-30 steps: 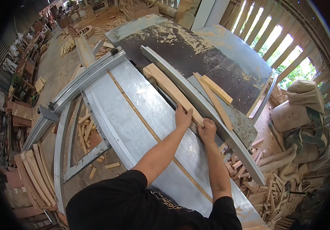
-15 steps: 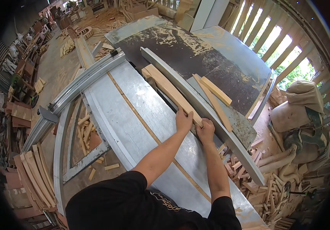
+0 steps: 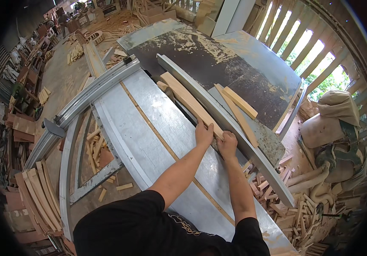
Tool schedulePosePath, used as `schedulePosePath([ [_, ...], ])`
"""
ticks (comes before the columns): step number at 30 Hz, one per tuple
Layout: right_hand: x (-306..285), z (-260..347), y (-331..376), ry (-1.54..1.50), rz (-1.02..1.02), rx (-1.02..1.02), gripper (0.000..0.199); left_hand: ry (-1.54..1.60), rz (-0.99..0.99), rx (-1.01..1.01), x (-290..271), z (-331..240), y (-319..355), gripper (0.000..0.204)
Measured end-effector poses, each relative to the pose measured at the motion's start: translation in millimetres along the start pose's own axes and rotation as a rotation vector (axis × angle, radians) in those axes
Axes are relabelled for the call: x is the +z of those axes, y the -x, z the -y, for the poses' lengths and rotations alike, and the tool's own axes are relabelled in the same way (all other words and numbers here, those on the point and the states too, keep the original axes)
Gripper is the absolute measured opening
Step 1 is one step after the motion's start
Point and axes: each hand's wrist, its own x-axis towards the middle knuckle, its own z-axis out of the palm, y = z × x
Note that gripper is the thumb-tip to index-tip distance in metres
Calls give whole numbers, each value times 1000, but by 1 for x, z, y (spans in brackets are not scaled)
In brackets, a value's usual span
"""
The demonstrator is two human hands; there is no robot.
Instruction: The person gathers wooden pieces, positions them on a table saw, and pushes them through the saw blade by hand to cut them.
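Note:
A long pale wooden board lies on the metal table of a table saw, along the left side of the straight metal fence. My left hand grips the board's near end from the left, its thumb over the top. Just to the right, my right hand is closed around the same end, beside the fence. A narrower wooden piece shows along the board's left side at the far end. The blade cannot be clearly made out there.
Two loose wood strips lie right of the fence. A sliding rail crosses the table's far left. Offcuts pile up at lower right, near a dust collector bag. Curved wooden pieces are stacked at left.
The board's far end has shifted slightly right toward the fence, and the narrower piece beside it shows a little more. Both hands have barely moved and keep their grip.

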Motion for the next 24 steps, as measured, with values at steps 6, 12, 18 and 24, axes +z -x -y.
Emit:
schedulePosePath([
  [6, 4, 0, -2, -19, 1, 9, 23, -10, 23, 49, -4, -5, 9, 74],
  [12, 13, 12, -16, -23, 13, -33, 21, 69, -89, 30, -4, 0, -2, 73],
  [18, 18, 9, -17, -23, 0, -5, 18, 25, -35, 49, -3, -2, 4, 74],
  [24, 21, 14, -22, 5, -19, -20, 14, 4, -158, 136, -2, 3, 2, 43],
])
